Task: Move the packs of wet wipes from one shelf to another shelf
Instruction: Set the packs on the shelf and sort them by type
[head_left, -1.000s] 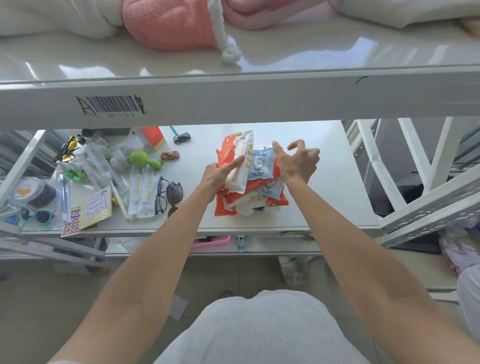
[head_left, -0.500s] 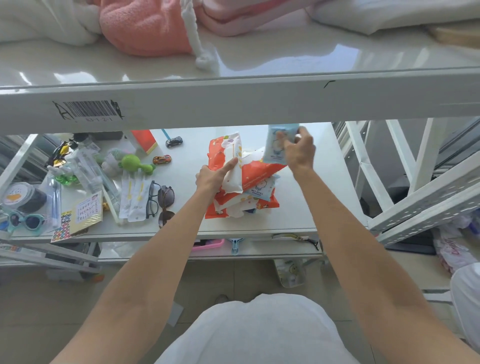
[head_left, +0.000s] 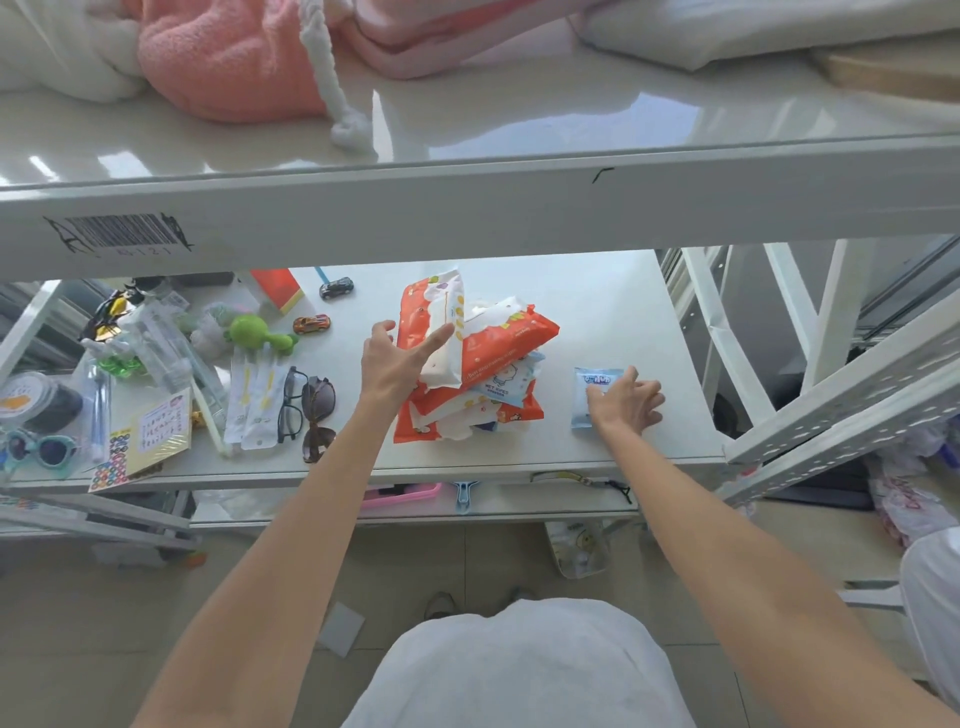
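Note:
A pile of orange and white wet wipe packs (head_left: 480, 364) lies in the middle of the white middle shelf (head_left: 602, 306). My left hand (head_left: 397, 364) rests against the pile's left side, fingers spread, touching a tall white pack (head_left: 447, 332) that leans on top. To the right of the pile a small light-blue pack (head_left: 589, 387) lies flat on the shelf. My right hand (head_left: 626, 402) lies over its right half with fingers spread; whether it grips the pack is unclear.
The upper shelf (head_left: 467, 208) crosses above, with a pink towel (head_left: 223, 57) and white bedding on it. Left on the middle shelf lie toy cars (head_left: 311, 323), a green toy (head_left: 254, 332), glasses and sunglasses (head_left: 306, 405), stickers and tubes. A slanted white rack (head_left: 841, 395) stands at right.
My right hand lifted the small blue pack off the pile, carried it right and down, and set it flat on the shelf. My left hand stayed at the pile.

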